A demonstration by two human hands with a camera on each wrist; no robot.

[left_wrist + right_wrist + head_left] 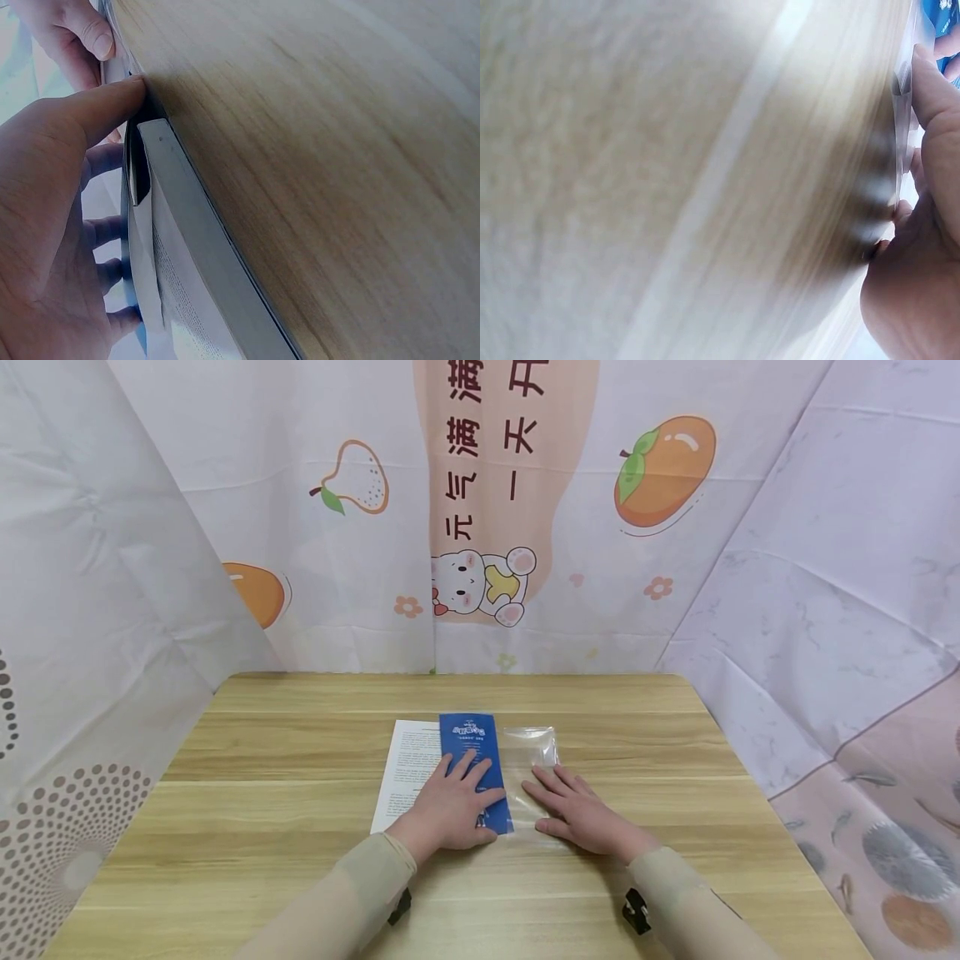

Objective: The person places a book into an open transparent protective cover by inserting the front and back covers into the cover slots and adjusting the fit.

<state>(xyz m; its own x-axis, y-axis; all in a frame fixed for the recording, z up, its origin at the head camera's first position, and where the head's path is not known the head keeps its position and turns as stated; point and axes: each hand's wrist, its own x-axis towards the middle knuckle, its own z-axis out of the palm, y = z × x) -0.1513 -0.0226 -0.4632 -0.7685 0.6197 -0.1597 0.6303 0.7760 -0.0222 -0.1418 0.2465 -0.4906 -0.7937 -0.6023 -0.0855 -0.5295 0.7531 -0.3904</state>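
The blue flap point(471, 737) of the book point(408, 764) lies on the table point(285, 777), long axis pointing toward the curtain point(352, 568), far end leaning slightly left; left hand point(456, 806) spread across it, right hand point(576, 810) outstretched on clear plastic point(528, 743), neither gripping

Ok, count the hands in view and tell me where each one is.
2. The left hand rests on the blue printed panel; the right hand touches the clear plastic beside it. No others show, and neither is hidden.
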